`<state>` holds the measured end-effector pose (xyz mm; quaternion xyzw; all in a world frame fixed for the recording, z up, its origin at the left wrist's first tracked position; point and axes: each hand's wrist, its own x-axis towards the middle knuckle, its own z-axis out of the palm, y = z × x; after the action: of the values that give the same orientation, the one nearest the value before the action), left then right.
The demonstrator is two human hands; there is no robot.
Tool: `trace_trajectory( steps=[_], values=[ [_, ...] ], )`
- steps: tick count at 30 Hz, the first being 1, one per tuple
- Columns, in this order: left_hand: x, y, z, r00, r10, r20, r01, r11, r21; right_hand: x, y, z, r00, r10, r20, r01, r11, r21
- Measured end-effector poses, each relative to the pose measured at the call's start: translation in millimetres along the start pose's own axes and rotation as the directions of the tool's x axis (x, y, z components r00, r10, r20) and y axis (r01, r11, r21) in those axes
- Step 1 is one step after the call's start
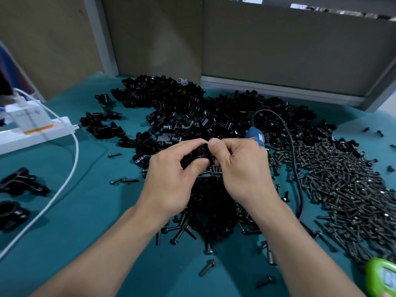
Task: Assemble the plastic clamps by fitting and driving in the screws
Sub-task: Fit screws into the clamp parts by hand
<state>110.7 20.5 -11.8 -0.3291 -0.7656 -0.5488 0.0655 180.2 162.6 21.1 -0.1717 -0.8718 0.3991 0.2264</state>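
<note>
Both our hands are mid-bench, working one black plastic clamp (199,154). It is held up off the teal bench (90,211), between the two hands and just above the near end of the screw scatter.

Left hand (169,179): fingers (198,166) curled round the clamp, thumb under it, forefinger arched over the top. Gripping it.

Right hand (242,170): fingers (216,146) pinch the clamp's right side, thumb tip up top and touching our left forefinger. We cannot tell whether a screw is in that pinch; the hand hides it.

Loose clamp parts (188,108) sit in a big black heap behind the hands, running back to the grey partition panels (289,50). Loose screws (342,183) form a dense pile to the right, with strays under and in front of our forearms.

A blue electric screwdriver (254,133) lies on the heap just behind our right hand. Its black cable (294,172) loops up over the parts, then runs down between hand and screw pile.

Far left: two clamps (21,183) lie apart from the heap near the bench edge. Behind them is a white power strip (42,133) with a white charger (24,117) plugged in, and its white cable (71,168) curves towards us.

Bottom right corner: a green device (382,277), partly cut off by the frame.
</note>
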Motion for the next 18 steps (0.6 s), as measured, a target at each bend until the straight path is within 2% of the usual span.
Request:
trace_trajectory(
  steps=[5,9,13,18],
  values=[
    [0,-1,0,0.999,-0.006,-0.034,0.008,0.999,0.044,-2,-1,0,0.999,-0.017,0.034,0.017,1.000,0.022],
    [2,-2,-1,0.995,-0.075,-0.073,0.077,0.997,0.021,3,-5,-8,0.986,-0.042,0.164,0.026,0.995,0.099],
    [-1,-1,0,0.997,-0.029,-0.066,0.031,0.999,0.024,1,-3,-3,0.991,-0.086,0.104,0.082,0.996,0.037],
    [-1,2,-1,0.998,0.031,-0.053,-0.030,0.999,0.020,0,0,-2,0.994,-0.047,0.095,0.048,0.999,0.000]
  ],
)
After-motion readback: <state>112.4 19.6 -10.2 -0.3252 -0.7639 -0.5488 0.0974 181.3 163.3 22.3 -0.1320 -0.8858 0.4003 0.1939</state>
